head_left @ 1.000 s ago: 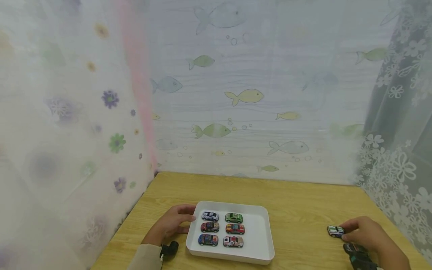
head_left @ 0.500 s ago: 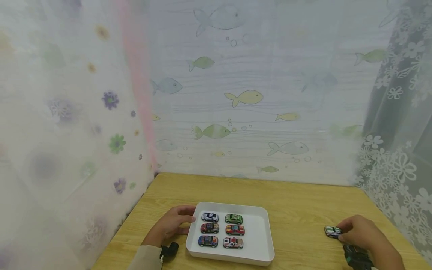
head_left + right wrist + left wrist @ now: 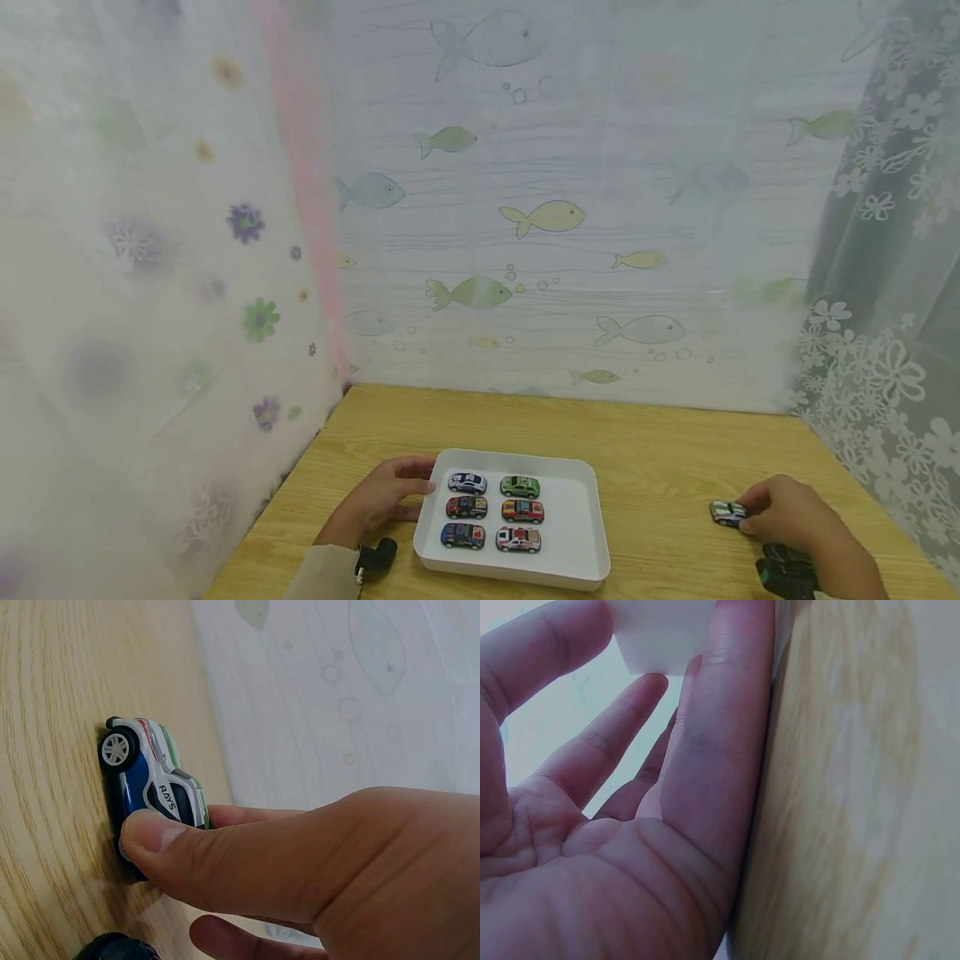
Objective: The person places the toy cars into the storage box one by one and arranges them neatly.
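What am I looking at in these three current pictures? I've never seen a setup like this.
There's no robot here, just a person's bare left hand and right hand. The wide picture comes from a camera on the head; the two close ones come from wrist cameras, one per hand. A white tray sits on the wooden table, with six toy cars in two columns of three. The left hand touches the tray's left edge. The right hand pinches a seventh, green-striped car, right of the tray.
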`<state>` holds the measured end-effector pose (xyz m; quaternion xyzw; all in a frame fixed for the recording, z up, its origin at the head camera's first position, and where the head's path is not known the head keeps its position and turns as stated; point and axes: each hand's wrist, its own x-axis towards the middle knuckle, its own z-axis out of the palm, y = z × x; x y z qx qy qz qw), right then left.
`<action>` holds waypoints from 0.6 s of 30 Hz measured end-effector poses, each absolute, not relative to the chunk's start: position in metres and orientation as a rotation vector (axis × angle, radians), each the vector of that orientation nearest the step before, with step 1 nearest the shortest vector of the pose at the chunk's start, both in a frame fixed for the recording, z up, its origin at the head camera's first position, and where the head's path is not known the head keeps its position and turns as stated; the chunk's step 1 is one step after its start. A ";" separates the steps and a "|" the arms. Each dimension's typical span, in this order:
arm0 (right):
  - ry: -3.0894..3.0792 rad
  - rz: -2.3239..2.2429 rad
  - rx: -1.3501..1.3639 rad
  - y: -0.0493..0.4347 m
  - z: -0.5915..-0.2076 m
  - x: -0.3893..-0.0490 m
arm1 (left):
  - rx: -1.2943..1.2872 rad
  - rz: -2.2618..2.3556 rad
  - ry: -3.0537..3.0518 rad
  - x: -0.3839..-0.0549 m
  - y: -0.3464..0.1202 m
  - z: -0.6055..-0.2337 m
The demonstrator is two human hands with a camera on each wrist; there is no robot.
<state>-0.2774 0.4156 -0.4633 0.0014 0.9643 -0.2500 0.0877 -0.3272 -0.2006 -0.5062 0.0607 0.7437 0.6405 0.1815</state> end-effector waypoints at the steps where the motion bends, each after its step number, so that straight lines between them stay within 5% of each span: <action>1: 2.877 -0.739 0.000 0.415 -0.463 -0.278 | 0.171 1.808 2.101 -0.327 -0.201 -0.506; 18: 2.876 -0.768 -0.026 0.397 -0.460 -0.279 | 0.161 1.817 2.094 -0.327 -0.200 -0.506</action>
